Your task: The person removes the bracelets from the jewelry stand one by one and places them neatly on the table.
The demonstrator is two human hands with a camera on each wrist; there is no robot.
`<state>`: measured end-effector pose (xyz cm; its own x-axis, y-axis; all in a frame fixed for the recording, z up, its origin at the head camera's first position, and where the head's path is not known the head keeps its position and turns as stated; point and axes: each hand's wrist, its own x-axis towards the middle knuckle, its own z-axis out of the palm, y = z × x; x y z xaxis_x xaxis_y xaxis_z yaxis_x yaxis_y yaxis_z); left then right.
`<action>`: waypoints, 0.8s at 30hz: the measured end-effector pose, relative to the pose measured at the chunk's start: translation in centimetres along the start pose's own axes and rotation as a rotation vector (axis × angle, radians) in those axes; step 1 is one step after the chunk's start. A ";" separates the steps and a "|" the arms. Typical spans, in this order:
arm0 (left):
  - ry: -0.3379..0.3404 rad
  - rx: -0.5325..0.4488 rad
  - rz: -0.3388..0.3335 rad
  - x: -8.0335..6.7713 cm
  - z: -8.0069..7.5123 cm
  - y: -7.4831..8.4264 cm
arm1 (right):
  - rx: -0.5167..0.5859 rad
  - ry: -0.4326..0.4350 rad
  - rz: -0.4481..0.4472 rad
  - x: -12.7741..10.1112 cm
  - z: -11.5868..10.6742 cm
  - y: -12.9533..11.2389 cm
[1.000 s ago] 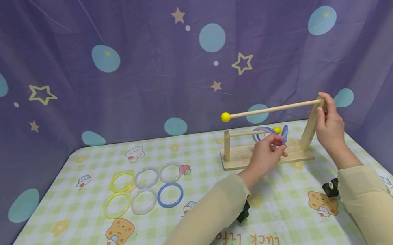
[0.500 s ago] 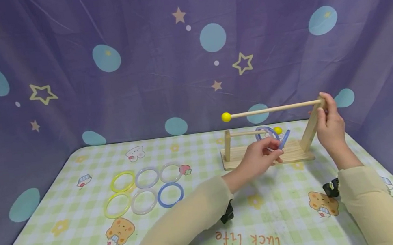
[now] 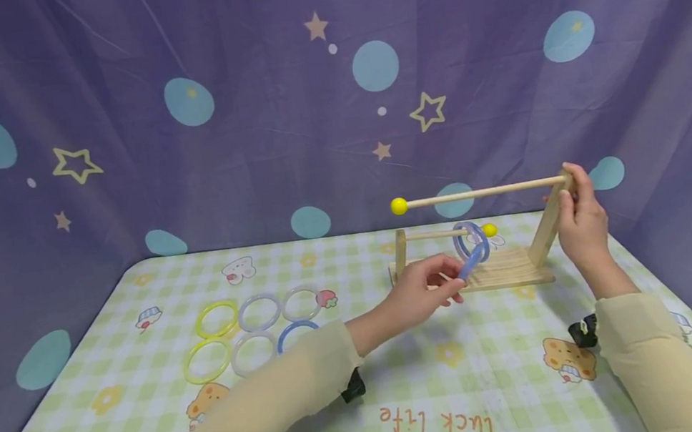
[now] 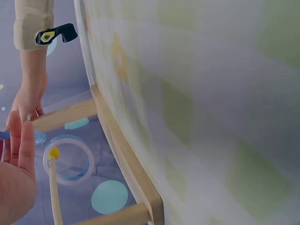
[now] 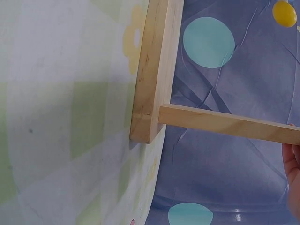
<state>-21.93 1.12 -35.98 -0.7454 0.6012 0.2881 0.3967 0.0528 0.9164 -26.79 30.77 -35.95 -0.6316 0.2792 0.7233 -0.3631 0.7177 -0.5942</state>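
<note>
In the head view my left hand (image 3: 423, 289) pinches a blue ring (image 3: 470, 263) between thumb and fingers, low in front of the wooden stand (image 3: 514, 269). Behind it, rings (image 3: 458, 234) hang around the stand's lower rod (image 3: 429, 235), near its yellow end ball (image 3: 489, 229). One pale ring (image 4: 92, 161) on that rod shows in the left wrist view. My right hand (image 3: 583, 230) grips the top of the tall slanted post (image 3: 545, 227), beside the base of the upper rod (image 3: 479, 192). No ring hangs on the upper rod.
Several rings lie in two rows on the checked tablecloth (image 3: 115, 345) to the left, including a yellow ring (image 3: 215, 304) and a blue ring (image 3: 296, 323) partly behind my left sleeve (image 3: 277, 390). A purple curtain (image 3: 250, 170) stands behind the table.
My left hand has moved left and toward me with the blue ring, away from the yellow ball. The hanging rings have shifted slightly. My right hand stays on the post.
</note>
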 end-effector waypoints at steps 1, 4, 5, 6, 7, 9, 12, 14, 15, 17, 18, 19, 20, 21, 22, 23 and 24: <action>-0.003 0.001 0.000 -0.4 -0.3 0.1 | 0.001 0.001 0.000 0.0 0.0 0.0; -0.005 0.025 0.000 -1.5 -1.4 0.3 | 0.000 0.001 0.002 0.1 0.0 0.0; -0.001 0.033 -0.006 -2.0 -1.8 0.3 | 0.000 0.000 0.002 0.1 0.0 -0.1; 0.004 0.040 -0.012 -2.4 -2.2 0.4 | -0.001 -0.001 0.001 0.1 0.0 -0.1; 0.009 0.047 -0.016 -2.9 -2.7 0.4 | -0.001 -0.001 -0.001 0.1 0.0 -0.1; 0.017 0.062 -0.021 -3.8 -3.7 0.5 | 0.001 0.000 -0.005 0.1 0.1 -0.1; 0.024 0.083 -0.037 -5.1 -5.5 0.7 | 0.005 0.001 -0.012 0.1 0.1 -0.1; 0.025 0.093 -0.052 -6.1 -6.7 0.8 | 0.007 0.002 -0.013 0.1 0.1 0.0; 0.023 0.098 -0.060 -6.7 -7.4 0.8 | 0.007 0.000 -0.013 0.1 0.1 0.0; 0.018 0.117 -0.066 -7.8 -8.7 0.9 | 0.003 -0.002 -0.011 0.0 0.1 0.0; 0.019 0.131 -0.074 -8.4 -9.3 0.9 | 0.000 -0.003 -0.010 0.0 0.1 0.0; 0.021 0.145 -0.081 -9.0 -9.9 1.0 | -0.004 -0.006 -0.010 0.0 0.1 0.0; 0.023 0.159 -0.086 -9.6 -10.4 1.0 | -0.009 -0.008 -0.008 0.0 0.1 0.0; 0.028 0.176 -0.092 -10.1 -10.9 1.0 | -0.012 -0.011 -0.005 0.1 0.1 0.0; 0.033 0.195 -0.098 -10.7 -11.4 1.0 | -0.015 -0.014 -0.004 0.1 0.0 0.0; 0.039 0.209 -0.107 -11.2 -11.8 1.0 | -0.019 -0.015 0.001 0.1 0.0 0.0; 0.047 0.225 -0.112 -11.7 -12.1 1.0 | -0.020 -0.018 0.005 0.1 0.0 0.0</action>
<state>-19.34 -15.52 -35.05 -0.8134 0.5443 0.2051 0.4154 0.2966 0.8599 -26.82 30.81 -35.89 -0.6453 0.2713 0.7141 -0.3467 0.7290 -0.5902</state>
